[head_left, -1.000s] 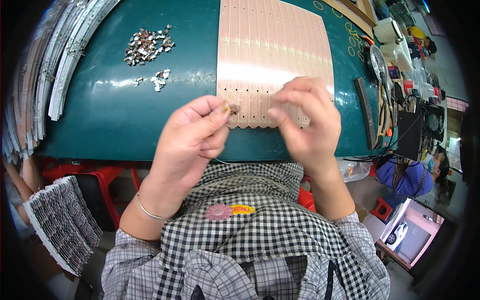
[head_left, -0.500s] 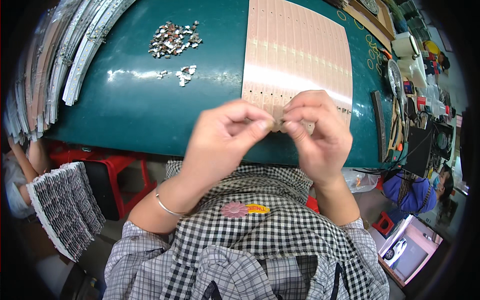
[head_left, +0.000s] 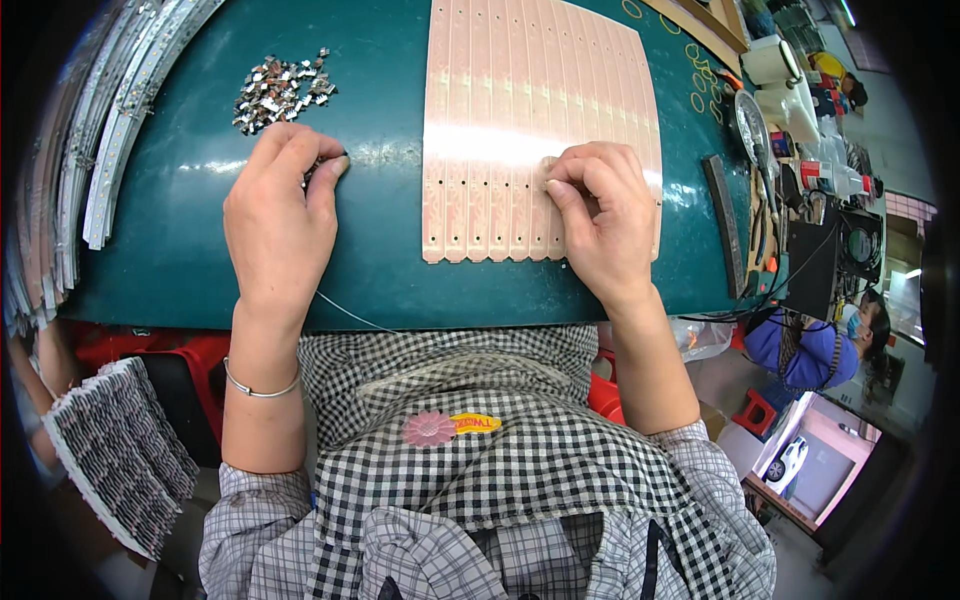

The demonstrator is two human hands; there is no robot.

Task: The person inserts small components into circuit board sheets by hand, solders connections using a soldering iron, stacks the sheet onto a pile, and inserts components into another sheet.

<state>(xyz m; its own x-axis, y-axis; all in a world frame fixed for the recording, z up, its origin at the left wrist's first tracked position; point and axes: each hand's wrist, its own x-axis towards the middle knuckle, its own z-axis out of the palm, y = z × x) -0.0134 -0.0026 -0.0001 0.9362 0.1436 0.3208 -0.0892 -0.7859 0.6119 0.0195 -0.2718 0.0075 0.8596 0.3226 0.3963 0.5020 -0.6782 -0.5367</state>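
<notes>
My left hand (head_left: 282,215) is closed, thumb and forefinger together, low over the table beside a pile of small white, brown and metallic connector-like parts (head_left: 278,95). A few such bits show between its fingers; whether they are gripped or lie beneath cannot be told. My right hand (head_left: 608,215) rests on a flat pinkish panel of joined long strips (head_left: 520,90) with dark holes near their ends. Its fingertips are pinched together at the panel's surface, and what they hold, if anything, is hidden.
Long LED strips (head_left: 125,120) are stacked at the left of the green table (head_left: 380,285). Yellow rubber bands (head_left: 700,80), a dark bar (head_left: 725,225) and tools lie at the right. Beyond the table's left edge is a bundle of white strips (head_left: 120,450); another person (head_left: 815,345) sits at the right.
My hands were together over the panel's near edge and have parted. The left moved left to the small parts; the right stayed over the panel. The view has shifted slightly.
</notes>
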